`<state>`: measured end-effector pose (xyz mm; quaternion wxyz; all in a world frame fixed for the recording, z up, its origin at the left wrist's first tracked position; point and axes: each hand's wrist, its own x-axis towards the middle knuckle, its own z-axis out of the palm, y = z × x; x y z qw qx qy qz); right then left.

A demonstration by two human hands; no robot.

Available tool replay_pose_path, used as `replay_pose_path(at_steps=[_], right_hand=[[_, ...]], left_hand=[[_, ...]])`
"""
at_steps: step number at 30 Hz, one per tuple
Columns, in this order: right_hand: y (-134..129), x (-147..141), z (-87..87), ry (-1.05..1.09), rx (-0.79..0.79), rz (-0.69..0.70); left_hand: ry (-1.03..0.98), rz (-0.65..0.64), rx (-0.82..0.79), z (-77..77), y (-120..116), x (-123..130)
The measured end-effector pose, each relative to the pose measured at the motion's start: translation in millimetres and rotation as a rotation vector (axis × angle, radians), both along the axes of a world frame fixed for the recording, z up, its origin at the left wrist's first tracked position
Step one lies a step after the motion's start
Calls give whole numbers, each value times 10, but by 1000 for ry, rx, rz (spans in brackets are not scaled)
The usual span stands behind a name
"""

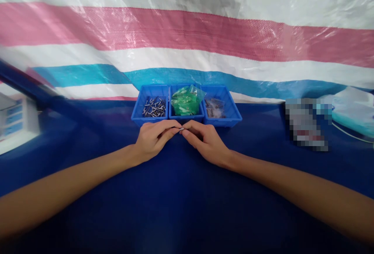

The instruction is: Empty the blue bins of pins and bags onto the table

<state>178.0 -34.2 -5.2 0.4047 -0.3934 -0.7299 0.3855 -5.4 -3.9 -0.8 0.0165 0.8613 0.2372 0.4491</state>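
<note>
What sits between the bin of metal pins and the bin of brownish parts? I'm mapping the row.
In the head view, a blue plastic bin holding crinkled green plastic bags sits between them.

A woven plastic tarp (187, 32) fills the back as a wall, striped white, pink and turquoise, with a darker blue band at its top right corner; it is creased and glossy under even light. Below it runs the counter (175, 207), covered in deep blue cloth. At the far left stands a blurred white shelf unit (13, 119).
</note>
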Motion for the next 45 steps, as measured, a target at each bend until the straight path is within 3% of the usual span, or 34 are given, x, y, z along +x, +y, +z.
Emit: replay_pose_path(at_steps=[10,15,21,30,34,39,45], right_hand=[[2,3,7,-106,109,86],[-19,21,-3,0,53,0],[-40,20,-21,37,64,-16],[29,5,-34,-184,188,86],[16,7,-66,-255,230,115],[1,4,-40,-219,212,59],[-10,3,-5,-164,182,-28]], left_hand=[[35,-18,7,19,-1,2],[24,75,-29,17,5,1],[33,56,-13,29,9,13],[-23,-17,-26,-2,-13,-18],[-95,-57,-112,-27,-12,-20],[-108,-69,-204,-50,-23,-24],[-22,33,-104,-10,-26,-29]])
